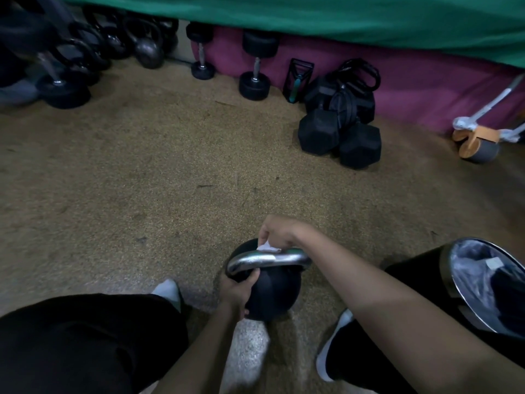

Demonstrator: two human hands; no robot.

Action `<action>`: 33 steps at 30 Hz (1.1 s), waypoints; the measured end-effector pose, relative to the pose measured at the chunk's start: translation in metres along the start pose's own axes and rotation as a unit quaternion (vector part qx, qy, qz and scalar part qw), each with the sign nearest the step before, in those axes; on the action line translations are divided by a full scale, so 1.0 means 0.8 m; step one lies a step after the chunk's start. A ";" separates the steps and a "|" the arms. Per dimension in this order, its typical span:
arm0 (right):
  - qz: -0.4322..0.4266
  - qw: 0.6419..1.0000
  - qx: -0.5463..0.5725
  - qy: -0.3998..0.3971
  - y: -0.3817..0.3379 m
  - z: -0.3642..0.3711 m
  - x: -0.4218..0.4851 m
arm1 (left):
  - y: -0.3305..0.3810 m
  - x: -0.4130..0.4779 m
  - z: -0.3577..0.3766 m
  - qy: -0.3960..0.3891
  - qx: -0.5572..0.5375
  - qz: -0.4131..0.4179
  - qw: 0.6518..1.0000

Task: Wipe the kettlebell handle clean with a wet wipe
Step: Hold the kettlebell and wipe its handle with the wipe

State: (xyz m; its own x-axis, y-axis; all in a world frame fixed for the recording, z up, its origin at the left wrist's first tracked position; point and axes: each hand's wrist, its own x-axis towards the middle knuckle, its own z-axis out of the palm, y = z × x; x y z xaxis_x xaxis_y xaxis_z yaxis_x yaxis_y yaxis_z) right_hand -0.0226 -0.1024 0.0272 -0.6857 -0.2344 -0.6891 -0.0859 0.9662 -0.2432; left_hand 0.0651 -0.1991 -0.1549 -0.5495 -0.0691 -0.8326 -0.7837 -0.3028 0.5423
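Observation:
A black kettlebell (274, 294) with a shiny steel handle (255, 260) stands on the floor between my feet. My left hand (235, 288) grips the ball's left side just under the handle. My right hand (281, 231) comes over the handle from above and pinches a small white wet wipe (267, 247) against the far side of the handle's top bar. Most of the wipe is hidden under my fingers.
A black bin (446, 268) lined with a clear bag stands at my right knee. Hex dumbbells (338, 135) are piled ahead on the right, round dumbbells (254, 83) and several kettlebells (147, 52) along the back. An ab wheel (477, 143) lies far right.

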 end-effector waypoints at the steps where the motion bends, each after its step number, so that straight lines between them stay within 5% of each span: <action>1: 0.004 1.000 0.008 0.011 0.003 0.000 -0.002 | 0.000 -0.001 0.000 0.000 0.001 -0.002 1.000; 33: 0.026 0.967 0.079 0.240 0.005 0.075 -0.019 | -0.003 0.013 0.000 0.015 0.019 -0.024 0.999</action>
State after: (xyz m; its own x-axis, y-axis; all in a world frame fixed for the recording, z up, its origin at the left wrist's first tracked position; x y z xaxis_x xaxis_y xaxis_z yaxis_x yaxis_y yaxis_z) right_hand 0.0309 -0.1014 -0.0040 -0.9461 -0.0728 -0.3157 0.0426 0.9380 -0.3441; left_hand 0.0617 -0.1992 -0.1650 -0.5019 -0.0846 -0.8608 -0.8198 -0.2709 0.5046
